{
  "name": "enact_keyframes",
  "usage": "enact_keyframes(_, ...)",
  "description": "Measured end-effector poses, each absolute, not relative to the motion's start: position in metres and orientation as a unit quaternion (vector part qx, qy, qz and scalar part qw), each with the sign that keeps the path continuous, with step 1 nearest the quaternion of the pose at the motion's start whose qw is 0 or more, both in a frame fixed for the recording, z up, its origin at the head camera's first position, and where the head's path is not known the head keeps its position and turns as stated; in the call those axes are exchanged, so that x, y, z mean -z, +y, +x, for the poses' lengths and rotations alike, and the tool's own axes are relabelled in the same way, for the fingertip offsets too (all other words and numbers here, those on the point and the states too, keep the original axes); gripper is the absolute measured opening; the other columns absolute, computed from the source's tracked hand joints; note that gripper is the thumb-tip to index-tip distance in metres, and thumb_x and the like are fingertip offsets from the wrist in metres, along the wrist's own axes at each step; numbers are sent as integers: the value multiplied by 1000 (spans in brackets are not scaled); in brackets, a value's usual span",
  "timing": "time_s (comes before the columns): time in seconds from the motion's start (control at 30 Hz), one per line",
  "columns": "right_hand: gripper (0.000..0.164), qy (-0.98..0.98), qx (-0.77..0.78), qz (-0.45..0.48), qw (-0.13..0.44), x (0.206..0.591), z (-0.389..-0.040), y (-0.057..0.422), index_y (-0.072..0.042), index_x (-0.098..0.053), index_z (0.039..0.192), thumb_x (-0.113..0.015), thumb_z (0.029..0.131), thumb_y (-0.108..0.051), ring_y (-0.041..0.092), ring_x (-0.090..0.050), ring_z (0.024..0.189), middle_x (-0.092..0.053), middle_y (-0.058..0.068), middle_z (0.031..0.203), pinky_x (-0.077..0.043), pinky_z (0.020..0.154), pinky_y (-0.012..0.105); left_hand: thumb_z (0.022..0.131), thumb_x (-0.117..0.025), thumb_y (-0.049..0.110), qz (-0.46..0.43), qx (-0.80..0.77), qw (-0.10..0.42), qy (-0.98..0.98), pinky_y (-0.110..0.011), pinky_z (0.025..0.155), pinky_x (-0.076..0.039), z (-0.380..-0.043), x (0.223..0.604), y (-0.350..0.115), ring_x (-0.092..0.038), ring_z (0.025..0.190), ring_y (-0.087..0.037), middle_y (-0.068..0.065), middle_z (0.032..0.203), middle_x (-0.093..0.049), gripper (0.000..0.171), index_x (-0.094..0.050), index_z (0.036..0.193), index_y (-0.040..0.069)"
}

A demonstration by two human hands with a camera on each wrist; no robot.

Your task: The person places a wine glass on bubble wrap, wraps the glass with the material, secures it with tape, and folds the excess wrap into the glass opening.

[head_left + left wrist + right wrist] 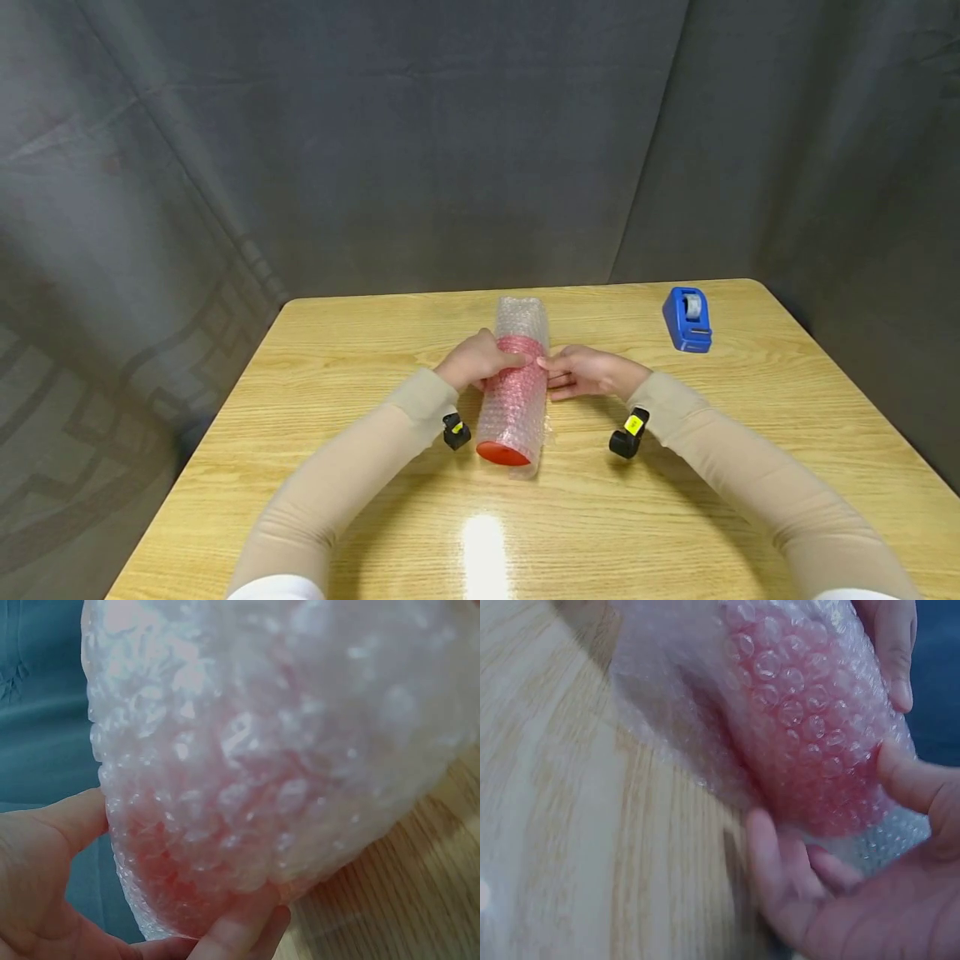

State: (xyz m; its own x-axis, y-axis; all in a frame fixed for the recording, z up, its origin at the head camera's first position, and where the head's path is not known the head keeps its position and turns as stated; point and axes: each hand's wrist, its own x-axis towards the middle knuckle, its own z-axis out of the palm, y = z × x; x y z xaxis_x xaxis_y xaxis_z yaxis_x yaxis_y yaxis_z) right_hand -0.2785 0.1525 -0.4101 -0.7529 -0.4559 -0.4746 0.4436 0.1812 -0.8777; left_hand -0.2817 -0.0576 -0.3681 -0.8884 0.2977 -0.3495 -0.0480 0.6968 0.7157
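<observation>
Your left hand (477,360) and right hand (588,372) grasp clear bubble wrap (521,318), already round the red cylinder (502,453); its near end isn't covered.

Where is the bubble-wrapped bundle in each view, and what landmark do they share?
Head: the bubble-wrapped bundle lies near the middle, between the left hand and the right hand.
Left wrist: it fills most of the picture, cut off at the top.
Right wrist: upper middle to right, cut off at the top.
Shared landmark: the wooden table, lower right in left wrist, left in right wrist.
</observation>
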Motion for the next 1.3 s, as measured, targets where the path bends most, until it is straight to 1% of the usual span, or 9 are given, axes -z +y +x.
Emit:
enact_keyframes(0.07,18,709,620,1,336,407,-277,152,-10,-55,91,-50,102,-24,11,-58,78,-59,-2,82,-55,80,30,85,-71,42,69,-380,225,894,-34,61,-58,-282,368,-58,-61,83,-24,-14,104,-55,67,-43,125,-4)
enact_keyframes(0.2,23,723,607,-2,328,401,-276,150,-12,-51,80,-49,102,-20,7,-50,65,-50,-3,70,-49,63,19,86,-70,42,69,-373,224,898,-36,63,-58,-282,368,-58,-61,83,-24,-14,103,-55,68,-42,126,-4)
enact_keyframes(0.3,22,704,625,-8,338,396,-275,148,-8,-54,83,-46,103,-15,9,-55,69,-54,0,74,-53,67,19,86,-70,43,70,-369,225,899,-36,65,-58,-281,367,-58,-61,83,-24,-14,105,-55,69,-41,127,-4)
enact_keyframes(0.47,15,672,656,17,343,389,-274,144,1,-54,99,-45,101,-11,19,-62,85,-57,10,92,-57,85,29,87,-70,43,69,-371,225,898,-34,63,-58,-282,368,-58,-60,85,-24,-14,106,-55,70,-40,129,-5)
enact_keyframes(0.67,46,633,680,45,367,388,-274,143,8,-39,125,-35,104,-33,23,-61,90,-44,20,113,-55,90,33,87,-70,42,77,-378,228,894,-36,63,-58,-283,369,-57,-61,84,-25,-15,107,-54,75,-37,132,-7)
enact_keyframes(0.77,52,630,683,49,368,389,-275,142,5,-34,132,-35,104,-38,25,-61,91,-42,21,117,-56,87,32,86,-70,42,79,-379,229,893,-36,64,-58,-282,369,-57,-61,84,-25,-16,107,-54,76,-36,133,-7)
enact_keyframes(0.87,44,637,680,48,361,389,-276,140,2,-40,128,-39,104,-34,25,-61,91,-46,20,112,-57,85,33,86,-70,43,79,-373,227,896,-36,65,-58,-282,369,-57,-61,85,-25,-15,107,-54,75,-36,132,-6)
enact_keyframes(1.03,28,656,666,44,353,388,-275,137,2,-48,109,-44,103,-25,21,-65,82,-55,14,95,-58,81,31,86,-71,44,75,-371,230,896,-36,66,-58,-282,368,-57,-61,87,-25,-15,107,-54,75,-37,131,-5)
enact_keyframes(1.3,25,667,657,46,348,389,-275,135,5,-51,103,-46,102,-20,20,-64,75,-57,12,86,-58,77,29,86,-67,51,104,-366,240,893,-39,68,-59,-283,368,-62,-60,88,-25,-15,109,-53,80,-36,133,-6)
